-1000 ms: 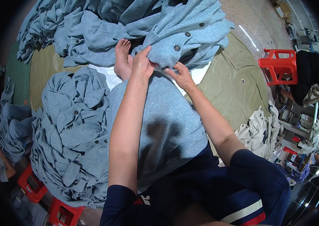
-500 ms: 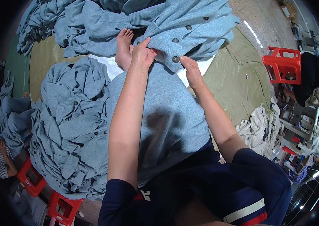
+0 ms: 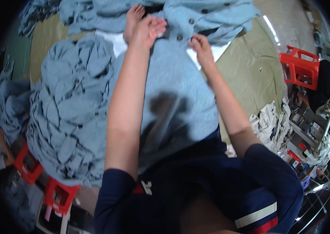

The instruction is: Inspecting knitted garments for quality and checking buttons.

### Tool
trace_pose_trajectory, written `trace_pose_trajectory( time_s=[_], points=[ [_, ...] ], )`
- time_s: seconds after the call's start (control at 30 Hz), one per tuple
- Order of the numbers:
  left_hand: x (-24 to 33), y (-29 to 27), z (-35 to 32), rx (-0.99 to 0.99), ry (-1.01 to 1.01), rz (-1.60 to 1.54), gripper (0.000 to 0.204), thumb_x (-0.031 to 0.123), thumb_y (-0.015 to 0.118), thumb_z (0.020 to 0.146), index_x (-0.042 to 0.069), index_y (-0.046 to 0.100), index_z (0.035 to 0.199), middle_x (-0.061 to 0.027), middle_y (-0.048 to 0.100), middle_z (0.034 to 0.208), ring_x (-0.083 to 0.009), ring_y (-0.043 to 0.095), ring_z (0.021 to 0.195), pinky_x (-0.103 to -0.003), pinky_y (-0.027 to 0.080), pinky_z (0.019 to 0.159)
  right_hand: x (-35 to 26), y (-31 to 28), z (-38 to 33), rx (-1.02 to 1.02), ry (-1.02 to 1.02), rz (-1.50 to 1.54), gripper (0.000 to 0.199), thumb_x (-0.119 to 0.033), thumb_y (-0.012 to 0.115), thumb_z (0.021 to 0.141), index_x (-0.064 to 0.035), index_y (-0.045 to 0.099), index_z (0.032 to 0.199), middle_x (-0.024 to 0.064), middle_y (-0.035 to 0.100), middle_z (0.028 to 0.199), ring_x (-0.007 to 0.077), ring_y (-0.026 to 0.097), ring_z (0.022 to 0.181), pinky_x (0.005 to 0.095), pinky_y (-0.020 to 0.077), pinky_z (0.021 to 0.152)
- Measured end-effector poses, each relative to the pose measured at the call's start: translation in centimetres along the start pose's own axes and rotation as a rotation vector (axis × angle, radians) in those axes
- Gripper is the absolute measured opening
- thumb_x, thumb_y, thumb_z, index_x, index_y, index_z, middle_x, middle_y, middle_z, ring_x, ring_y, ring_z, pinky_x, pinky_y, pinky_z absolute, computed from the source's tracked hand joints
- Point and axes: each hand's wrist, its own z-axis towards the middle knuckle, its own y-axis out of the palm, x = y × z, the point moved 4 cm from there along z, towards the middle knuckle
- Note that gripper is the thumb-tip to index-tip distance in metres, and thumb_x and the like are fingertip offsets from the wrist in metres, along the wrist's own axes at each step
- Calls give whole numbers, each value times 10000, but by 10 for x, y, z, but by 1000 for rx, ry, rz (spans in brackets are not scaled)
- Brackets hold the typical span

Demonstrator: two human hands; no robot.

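Note:
A light blue buttoned garment (image 3: 180, 89) lies spread over my lap and stretches away from me. My left hand (image 3: 147, 29) presses on its far edge, fingers together, next to a bare foot (image 3: 133, 19). My right hand (image 3: 200, 45) pinches the cloth by a dark button (image 3: 180, 37) on the placket. Whether the left hand grips the cloth or only rests on it is unclear.
A heap of the same blue garments (image 3: 71, 105) lies at my left, more pile up at the top (image 3: 211, 15). A tan mat (image 3: 250, 66) covers the floor. A red plastic stool (image 3: 299, 70) stands at right, red crates (image 3: 28, 165) at lower left, white cloths (image 3: 274, 124) at right.
Both hands have slid further away along the garment toward its buttoned edge. The view has tilted, so the piles sit higher in the picture.

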Motion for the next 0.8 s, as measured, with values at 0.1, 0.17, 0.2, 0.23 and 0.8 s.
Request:
trace_pose_trajectory(
  time_s=[0.1,0.17,0.2,0.23,0.8],
  points=[
    [45,-72,-17,-688,-219,-445,92,6,544,863,6,561,953,-105,626,892,-241,633,823,-343,518,713,-40,19,-35,-135,9,61,299,-180,619,915,-24,577,1168,88,644,1042,142,592,927,273,481,812],
    [67,-45,-86,201,295,87,132,97,526,943,-19,588,947,-110,664,854,-235,668,763,-334,555,676,-45,-15,-70,-145,-16,-49,279,-168,604,922,-33,581,1165,84,627,1061,153,593,941,280,476,820],
    [72,-53,-115,258,389,215,135,107,541,938,-15,578,983,-114,656,869,-229,664,776,-325,546,707,-46,-24,-83,-161,-71,-75,276,-163,597,925,-33,578,1168,84,619,1066,157,595,941,284,477,820],
    [80,-70,-149,328,487,355,154,116,555,934,-12,567,1019,-118,648,884,-222,661,789,-315,536,737,-60,-28,-101,-162,-113,-91,271,-126,594,914,-35,574,1169,94,589,1106,174,589,982,300,478,828],
    [-17,-85,-477,368,155,1435,404,205,766,684,51,612,1025,-100,643,944,-264,589,920,-373,422,872,-107,-31,-221,-469,-513,-465,140,-117,623,811,-54,610,935,93,604,966,287,546,951,387,406,830]
  ],
)
